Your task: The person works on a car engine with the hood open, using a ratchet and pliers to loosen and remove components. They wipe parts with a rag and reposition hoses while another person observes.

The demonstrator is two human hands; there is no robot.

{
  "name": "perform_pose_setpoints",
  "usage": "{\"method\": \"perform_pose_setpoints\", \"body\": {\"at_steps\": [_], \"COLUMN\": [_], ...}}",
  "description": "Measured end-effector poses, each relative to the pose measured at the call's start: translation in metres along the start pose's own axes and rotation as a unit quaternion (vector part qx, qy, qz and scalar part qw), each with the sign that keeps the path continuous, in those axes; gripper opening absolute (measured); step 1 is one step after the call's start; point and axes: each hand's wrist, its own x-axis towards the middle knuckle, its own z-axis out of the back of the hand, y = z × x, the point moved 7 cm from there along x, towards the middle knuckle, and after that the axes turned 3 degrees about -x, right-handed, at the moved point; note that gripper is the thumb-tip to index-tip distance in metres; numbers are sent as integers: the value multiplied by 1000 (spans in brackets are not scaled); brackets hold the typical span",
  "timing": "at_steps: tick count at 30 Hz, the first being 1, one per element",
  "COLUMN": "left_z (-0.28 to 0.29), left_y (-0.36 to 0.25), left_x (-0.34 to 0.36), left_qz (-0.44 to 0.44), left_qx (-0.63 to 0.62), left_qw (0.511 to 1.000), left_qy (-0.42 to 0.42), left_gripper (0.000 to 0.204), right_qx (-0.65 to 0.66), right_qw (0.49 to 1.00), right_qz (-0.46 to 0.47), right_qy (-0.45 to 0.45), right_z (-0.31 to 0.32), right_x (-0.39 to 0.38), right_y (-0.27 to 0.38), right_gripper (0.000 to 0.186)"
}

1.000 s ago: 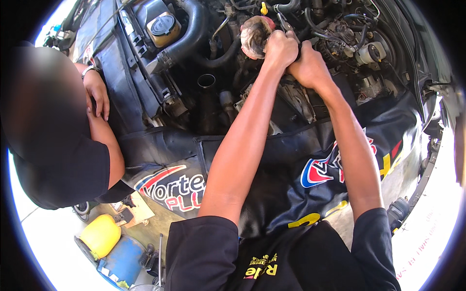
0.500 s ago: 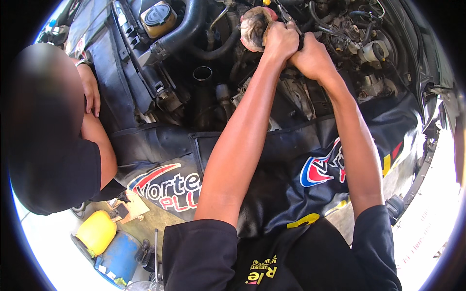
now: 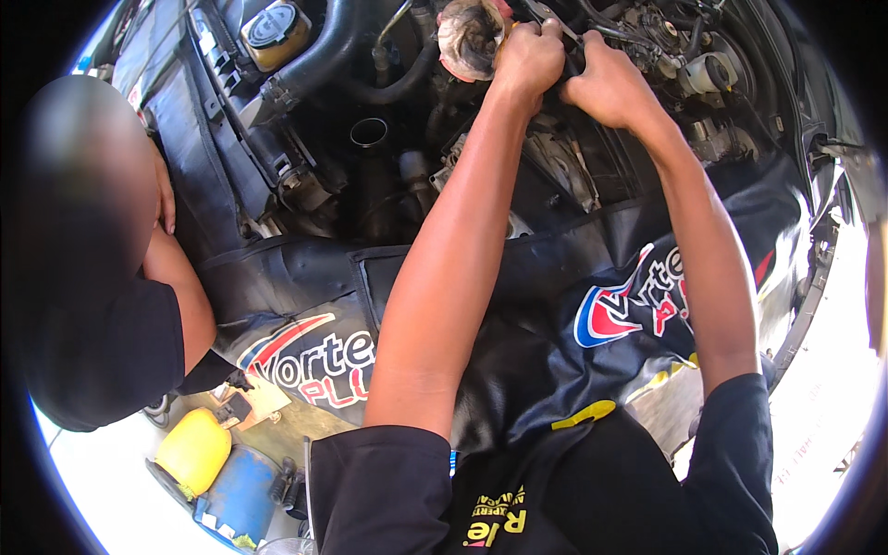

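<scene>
Head view: the left hand point(image 3: 531, 60) is at the upper middle of the engine bay, its fingers curled inward. The inner side of the hand is hidden; whether it is closed on anything cannot be told. The right hand point(image 3: 612, 85) is just beside it, fingers bent and thumb side turned toward the left hand. Its grip is likewise concealed and cannot be confirmed

The slim grey metal hand tool point(image 3: 553, 20) is located between the two hands, near the top edge; its full length is not visible. A rounded bundle of stained whitish and pink cloth point(image 3: 469, 39) adjoins the left hand on its left side

Change in position: half a second ago the hands were together; a narrow gap now separates them. The engine parts also appear higher and further left, which suggests a shift of the head-worn camera. Judged from this, the work point is the same, and the wider gap may indicate a changed hold on the tool

Surrounding parts: a dark upright tube with a bright round rim point(image 3: 370, 145) is to the lower left of the cloth. A glossy black sheet with coloured print point(image 3: 546, 277) covers the front edge. A co-worker's black sleeve point(image 3: 139, 356) is at far left
</scene>
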Motion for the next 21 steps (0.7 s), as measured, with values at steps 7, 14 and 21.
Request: {"method": "perform_pose_setpoints", "body": {"at_steps": [7,14,21], "left_z": [-10,-6,5], "left_y": [15,9,10], "left_x": [5,3,20], "left_qz": [15,15,-16], "left_qx": [-123,-111,54], "left_qw": [992,994,998], "left_qy": [6,10,17], "left_gripper": [41,43,47], "right_qx": [-25,-21,-12], "right_qw": [1000,1000,1000], "right_qz": [-5,-4,-5], "right_qy": [-5,-10,3], "right_z": [-2,0,1], "right_x": [0,-2,0], "right_y": [4,3,8], "right_gripper": [59,62,70]}}
